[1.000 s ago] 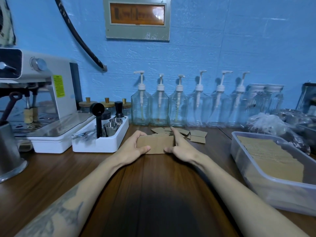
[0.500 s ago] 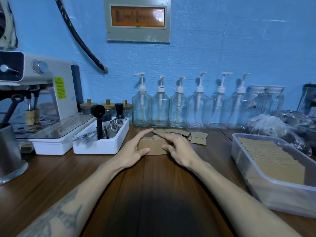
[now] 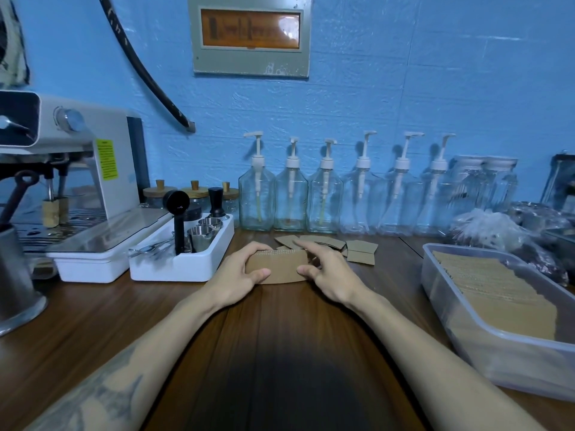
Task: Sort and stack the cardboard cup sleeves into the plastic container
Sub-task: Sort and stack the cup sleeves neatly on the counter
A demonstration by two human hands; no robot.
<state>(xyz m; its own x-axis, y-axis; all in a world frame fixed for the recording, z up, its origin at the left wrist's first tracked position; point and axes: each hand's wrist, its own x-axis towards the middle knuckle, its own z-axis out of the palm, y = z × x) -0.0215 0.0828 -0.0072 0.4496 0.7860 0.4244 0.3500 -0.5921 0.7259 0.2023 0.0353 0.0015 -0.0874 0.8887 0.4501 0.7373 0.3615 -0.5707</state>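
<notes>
A small stack of brown cardboard cup sleeves (image 3: 281,265) stands on edge on the wooden counter in the middle. My left hand (image 3: 239,272) grips its left end, thumb in front and fingers over the top. My right hand (image 3: 326,270) grips the right end the same way, index finger stretched over the top edge. Several loose sleeves (image 3: 357,250) lie flat behind the stack. The clear plastic container (image 3: 485,346) sits at the right and holds a row of packed sleeves (image 3: 485,287).
A white tool tray (image 3: 183,265) with a black scoop and steel cups sits left of my hands, beside an espresso machine (image 3: 71,188). Glass pump bottles (image 3: 323,197) line the blue wall. A metal jug (image 3: 15,272) stands far left; plastic bags (image 3: 497,228) lie far right.
Both hands have closed in on the sleeve stack and tipped it up onto its edge, squaring it between them; the stack has come slightly toward me.
</notes>
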